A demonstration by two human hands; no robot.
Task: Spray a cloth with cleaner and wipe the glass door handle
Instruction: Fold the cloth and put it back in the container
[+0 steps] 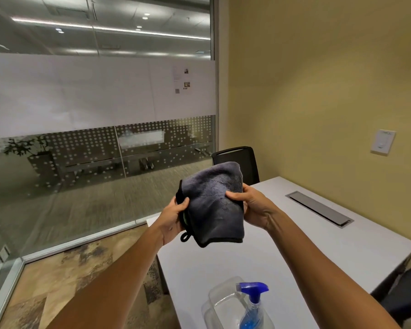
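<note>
Both hands, left hand and right hand, I see pinching the folded grey cloth (spray bottle stands below on the table).

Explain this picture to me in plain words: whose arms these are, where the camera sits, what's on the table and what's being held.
There is no machine here. One camera is worn on a person's head and looks forward and down, so the two bare arms are the wearer's own. The left hand and the right hand grip opposite sides of a folded dark grey microfibre cloth, held up in the air above the white table. On the table's near end stands a clear spray bottle with a blue trigger head and blue liquid, inside a clear plastic tub. A grey metal cable hatch is set into the tabletop. To the left is a glass wall; no door handle shows.
</note>
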